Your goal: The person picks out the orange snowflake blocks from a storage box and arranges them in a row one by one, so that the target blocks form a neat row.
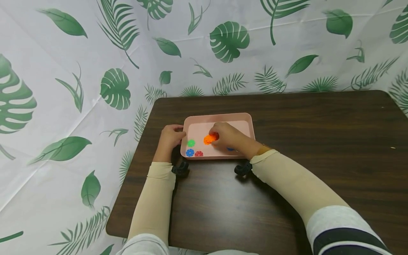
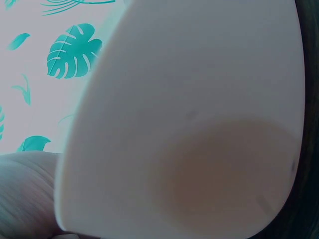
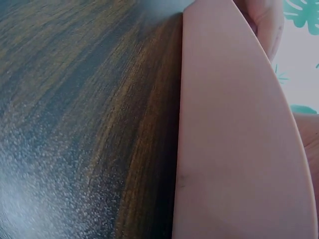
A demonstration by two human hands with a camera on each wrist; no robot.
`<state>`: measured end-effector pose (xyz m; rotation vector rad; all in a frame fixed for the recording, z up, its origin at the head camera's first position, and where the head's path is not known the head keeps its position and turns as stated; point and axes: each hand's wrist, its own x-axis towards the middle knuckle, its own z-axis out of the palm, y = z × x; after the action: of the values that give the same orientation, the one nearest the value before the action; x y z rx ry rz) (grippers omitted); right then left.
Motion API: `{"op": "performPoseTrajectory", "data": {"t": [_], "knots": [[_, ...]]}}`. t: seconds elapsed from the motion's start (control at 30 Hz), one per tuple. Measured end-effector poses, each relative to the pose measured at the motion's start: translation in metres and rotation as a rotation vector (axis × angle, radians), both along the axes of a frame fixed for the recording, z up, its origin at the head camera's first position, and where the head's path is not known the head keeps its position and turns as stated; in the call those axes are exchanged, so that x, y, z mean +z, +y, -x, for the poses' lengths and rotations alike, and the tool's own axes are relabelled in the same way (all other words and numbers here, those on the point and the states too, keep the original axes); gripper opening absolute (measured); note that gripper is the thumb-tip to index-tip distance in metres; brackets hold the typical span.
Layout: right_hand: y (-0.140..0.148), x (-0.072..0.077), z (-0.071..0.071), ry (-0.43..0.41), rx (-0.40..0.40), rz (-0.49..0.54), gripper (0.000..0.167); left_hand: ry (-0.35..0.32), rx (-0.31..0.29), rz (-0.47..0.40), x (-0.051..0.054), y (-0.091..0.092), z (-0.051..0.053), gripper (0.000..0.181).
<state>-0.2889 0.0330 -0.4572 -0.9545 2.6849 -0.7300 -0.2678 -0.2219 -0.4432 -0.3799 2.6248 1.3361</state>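
Observation:
A pink tray (image 1: 217, 154) lies on the dark table, and its outer wall fills much of both wrist views. My left hand (image 1: 170, 139) holds the tray's left edge, with thumb and fingers at the rim; in the left wrist view the wall (image 2: 189, 74) covers most of that hand. Over the tray's middle, my right hand (image 1: 230, 135) pinches orange plastic pieces (image 1: 209, 139). Whether they are one cluster or separate is too small to tell. Near the left side lie a green disc (image 1: 191, 143), a blue notched disc (image 1: 190, 152) and a red notched disc (image 1: 199, 153).
Another blue piece (image 1: 230, 149) shows partly under my right forearm. Wood-grain table (image 1: 318, 141) stretches to the right and in front of the tray. A white cloth (image 1: 191, 67) with green leaves hangs behind and to the left. Black straps (image 1: 180, 169) sit at both wrists.

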Motion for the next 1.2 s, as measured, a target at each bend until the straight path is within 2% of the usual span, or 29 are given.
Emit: {"op": "performPoseTrajectory", "data": {"t": [0.17, 0.33, 0.53, 0.67, 0.8, 0.97, 1.2], "knots": [[0.003, -0.001, 0.001, -0.002, -0.008, 0.016, 0.031, -0.013, -0.005, 0.003, 0.001, 0.002, 0.000, 0.045], [0.009, 0.004, 0.000, -0.041, -0.059, 0.069, 0.036, -0.023, 0.000, -0.010, 0.001, 0.002, 0.001, 0.046], [0.020, 0.016, 0.002, -0.059, -0.116, 0.112, 0.035, -0.011, -0.003, -0.006, -0.001, 0.000, 0.001, 0.045], [0.034, 0.027, 0.002, -0.015, -0.143, 0.084, 0.035, -0.008, -0.006, -0.004, -0.001, 0.000, 0.000, 0.044], [0.056, 0.038, 0.003, 0.024, -0.179, 0.079, 0.034, -0.012, -0.001, -0.008, 0.000, 0.000, 0.000, 0.044], [0.093, 0.052, 0.003, 0.018, -0.247, 0.119, 0.039, -0.010, 0.007, -0.020, 0.002, 0.001, -0.002, 0.044], [0.167, 0.052, -0.002, 0.043, -0.342, 0.119, 0.038, -0.016, 0.011, -0.013, 0.002, 0.000, -0.003, 0.046]]}}
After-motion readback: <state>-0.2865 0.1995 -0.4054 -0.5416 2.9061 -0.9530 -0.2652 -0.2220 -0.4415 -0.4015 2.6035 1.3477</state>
